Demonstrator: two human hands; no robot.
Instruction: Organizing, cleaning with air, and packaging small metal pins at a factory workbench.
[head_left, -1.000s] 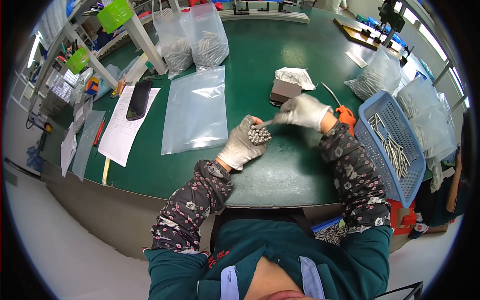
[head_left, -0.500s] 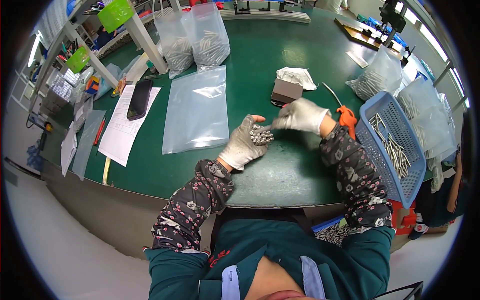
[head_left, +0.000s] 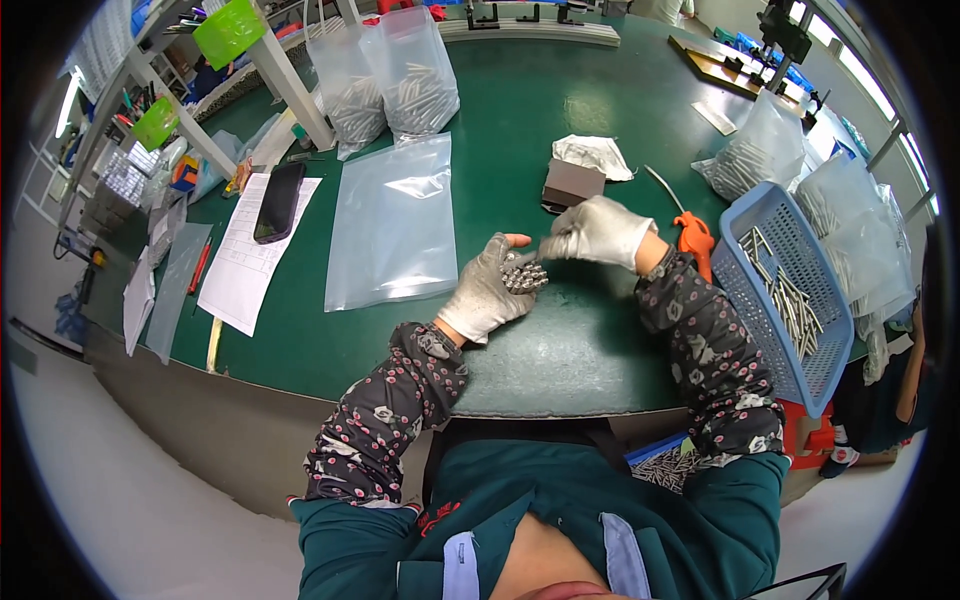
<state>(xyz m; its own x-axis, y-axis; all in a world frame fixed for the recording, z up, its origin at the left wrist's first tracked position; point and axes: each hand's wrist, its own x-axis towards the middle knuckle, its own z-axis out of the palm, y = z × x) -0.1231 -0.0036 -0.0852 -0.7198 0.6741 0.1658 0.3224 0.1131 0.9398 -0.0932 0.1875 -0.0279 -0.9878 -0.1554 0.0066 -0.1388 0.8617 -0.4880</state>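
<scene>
A bundle of short, silvery metal pins (head_left: 523, 276) lies cupped in the palm of the gloved left hand (head_left: 487, 292), their ends facing upward and bunched tightly together. The gloved right hand (head_left: 596, 231) pinches at the top of the bundle, just above the green desk (head_left: 560, 340).

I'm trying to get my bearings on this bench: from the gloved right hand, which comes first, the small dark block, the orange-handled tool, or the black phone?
From the right hand, in the head view:
1. Small dark block, just beyond the hand.
2. Orange-handled tool, to its right; nearly as close as the block.
3. Black phone, far left, on the white paper sheet.
</scene>
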